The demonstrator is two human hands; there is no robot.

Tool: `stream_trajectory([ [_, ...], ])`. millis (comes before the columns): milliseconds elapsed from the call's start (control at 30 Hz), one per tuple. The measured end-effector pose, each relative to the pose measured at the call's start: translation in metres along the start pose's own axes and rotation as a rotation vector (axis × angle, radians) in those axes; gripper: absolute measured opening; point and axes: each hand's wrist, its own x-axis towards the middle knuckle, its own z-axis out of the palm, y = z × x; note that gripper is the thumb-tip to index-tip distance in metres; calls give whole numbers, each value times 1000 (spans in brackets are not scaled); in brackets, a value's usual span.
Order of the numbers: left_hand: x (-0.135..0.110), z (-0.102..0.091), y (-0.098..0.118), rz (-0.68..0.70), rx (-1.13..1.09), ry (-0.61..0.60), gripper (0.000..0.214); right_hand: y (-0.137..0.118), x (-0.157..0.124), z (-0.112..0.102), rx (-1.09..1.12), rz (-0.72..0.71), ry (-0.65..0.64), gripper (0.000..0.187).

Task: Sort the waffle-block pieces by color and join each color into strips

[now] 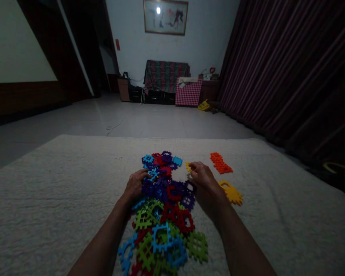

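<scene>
Right, the pale mat (60, 184) fills most of the view, and the heap of notched pieces (174, 193) lies on it, so let's set the clock on that heap with twelve pointing away from the person. The dark purple curtain (264, 57) hangs at two, all long folds. Straight out at twelve, across the tiled floor (166, 120), stands furniture draped in a striped cloth (167, 74), a pink checked cloth (187, 94) beside it, with a framed picture (166, 17) above (a bright glare sits on its glass).

Now the heap itself: purple, red and blue at the far part, green, red and blue overlapping at the near part, some pieces tilted on others. The left hand (135, 183) is at ten, palm down, its fingertips at a light blue piece (153, 174) on the heap's edge; whether they grip it, I cannot tell. The right hand (202, 174) is over at two, thumb and fingers together, pinching something. Beyond it, also at two, lie orange pieces (220, 163) in a row; at three, yellow pieces (232, 193) rest near the right forearm. And the smallest: a little yellow piece (188, 166) at one, clamped in that right-hand pinch, just beside the heap.
</scene>
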Motion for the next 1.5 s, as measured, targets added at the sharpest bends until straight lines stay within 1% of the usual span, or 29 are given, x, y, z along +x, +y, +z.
stream_trajectory([
  [33, 0, 0, 1, -1, -4, 6, 23, 8, 0, -8, -34, 31, -9, 33],
  [100, 0, -1, 3, -2, -15, 8, 22, 25, 1, -23, -141, 139, -92, 28],
  [167, 0, -2, 4, -9, -33, 3, 20, 37, 1, -34, -195, 231, -168, 25],
  [233, 0, -3, 5, -18, -55, 2, 16, 38, 2, -38, -163, 223, -144, 28],
  [300, 0, -3, 6, -27, -77, 11, 12, 26, 3, -31, -92, 150, -85, 34],
  [367, 0, -3, 7, -43, -87, 22, 10, 2, 3, -14, -13, 59, -72, 37],
  [433, 1, -3, 8, -75, -58, 38, 9, -26, 0, 8, 90, -76, -117, 38],
  [500, 1, -3, 10, -116, 5, 54, 9, -49, -6, 31, 149, -177, -155, 38],
  [567, 1, -2, 11, -167, 77, 68, 9, -62, -13, 47, 151, -221, -192, 42],
  [600, 1, -2, 12, -196, 107, 78, 8, -66, -16, 51, 142, -231, -222, 44],
  [667, 1, -2, 14, -259, 158, 119, 12, -68, -20, 54, 110, -231, -291, 47],
  [733, 0, -2, 15, -318, 198, 180, 17, -67, -20, 50, 74, -235, -348, 45],
  [800, -1, -2, 16, -367, 227, 238, 19, -68, -18, 45, 49, -258, -363, 40],
  [867, -1, -2, 17, -389, 241, 272, 20, -70, -15, 39, 39, -283, -342, 34],
  [967, -2, -1, 18, -367, 248, 315, 24, -73, -12, 35, 40, -275, -290, 28],
  [1067, -1, 2, 18, -336, 247, 420, 31, -76, -11, 35, 90, -279, -248, 27],
  [1133, 0, 2, 18, -308, 211, 484, 28, -79, -12, 37, 117, -291, -236, 27],
  [1167, 1, 2, 17, -294, 176, 497, 24, -81, -12, 39, 115, -295, -241, 28],
  [1267, 3, -2, 15, -289, 15, 472, 22, -86, -15, 46, 60, -296, -301, 35],
  [1333, 4, -5, 14, -269, -72, 413, 26, -90, -15, 49, 19, -298, -344, 40],
  [1400, 3, -5, 16, -211, -67, 322, 28, -92, -15, 50, -1, -308, -372, 44],
  [1500, 1, -2, 21, -133, 63, 130, 31, -95, -15, 48, 23, -345, -403, 42],
])
